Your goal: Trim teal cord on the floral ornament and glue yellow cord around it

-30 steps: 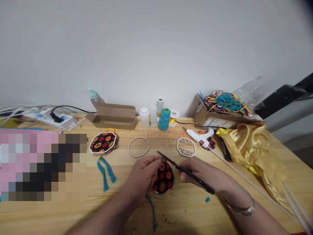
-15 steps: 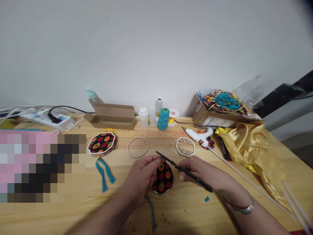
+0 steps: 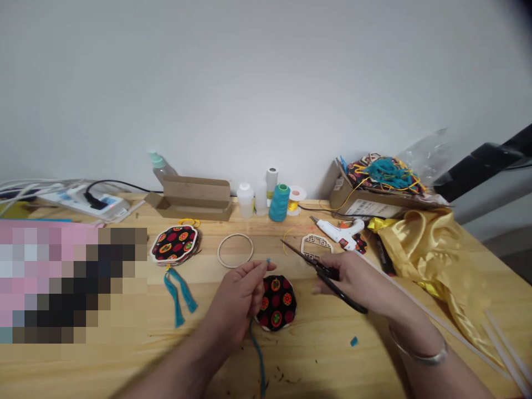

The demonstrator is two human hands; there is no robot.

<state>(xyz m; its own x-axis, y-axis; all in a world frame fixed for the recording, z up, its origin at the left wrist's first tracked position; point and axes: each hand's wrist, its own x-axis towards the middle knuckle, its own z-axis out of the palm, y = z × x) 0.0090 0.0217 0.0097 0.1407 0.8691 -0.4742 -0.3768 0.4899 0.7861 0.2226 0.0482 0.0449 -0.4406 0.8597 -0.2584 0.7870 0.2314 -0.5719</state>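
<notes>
Two bare hands met over a pale wooden table (image 3: 324, 366), near the lower middle of the frame. The left hand (image 3: 245, 293) reached in from the bottom edge, knuckles up and fingers curled, with thumb and forefinger pinched around one small teal tip (image 3: 268, 261). The right hand (image 3: 349, 282) came from the lower right, wrist bent inward (one silver bangle (image 3: 428, 357) circled it), and gripped one pair of black scissors (image 3: 318, 267) by the handles; the blades pointed up and left, clear of the pinched tip.

One rounded black piece (image 3: 276, 303) with red and orange motifs lay at lower centre, its left edge hidden behind the left fingers; whether they touched it, I cannot tell. One longer teal strip (image 3: 260, 357) trailed below that hand, and one teal scrap (image 3: 354, 341) lay to the right.

At centre left sat one stack of similar pieces (image 3: 174, 244) with two teal tails (image 3: 175, 302). Across the middle were one plain ring (image 3: 218, 252), one lattice frame (image 3: 316, 240) and one white glue gun (image 3: 343, 234). Behind them stood one teal thread cone (image 3: 279, 203), and two cardboard boxes, left (image 3: 193, 212) and right (image 3: 341, 198).
</notes>
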